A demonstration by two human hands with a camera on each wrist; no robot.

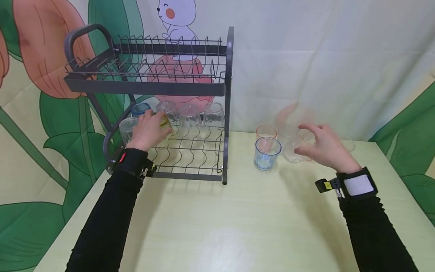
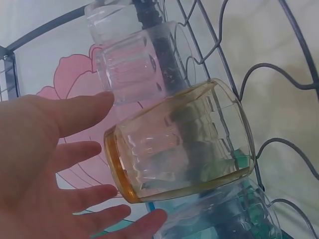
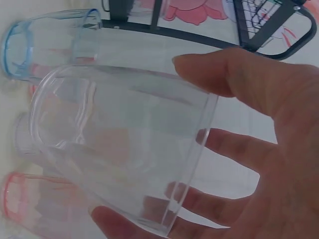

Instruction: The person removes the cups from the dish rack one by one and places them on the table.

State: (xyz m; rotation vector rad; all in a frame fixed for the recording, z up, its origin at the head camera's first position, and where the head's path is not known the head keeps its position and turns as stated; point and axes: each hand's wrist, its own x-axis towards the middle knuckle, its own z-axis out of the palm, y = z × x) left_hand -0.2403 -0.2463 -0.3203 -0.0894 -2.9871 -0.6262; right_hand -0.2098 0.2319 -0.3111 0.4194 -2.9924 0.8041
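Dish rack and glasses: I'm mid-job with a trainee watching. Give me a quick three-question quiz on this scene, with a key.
1. True or false: in the head view, the blue glass on the table stands in front of the orange-rimmed glass.
2. Which is nearest the left hand?
A. the orange-rimmed glass
B. the yellow glass
C. the blue glass on the table
3. Fill in: the yellow glass is on the ____ tier of the rack.

Key: 1. True; 2. B; 3. lower

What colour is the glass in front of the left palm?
That glass is amber, see-through; clearest in the left wrist view.
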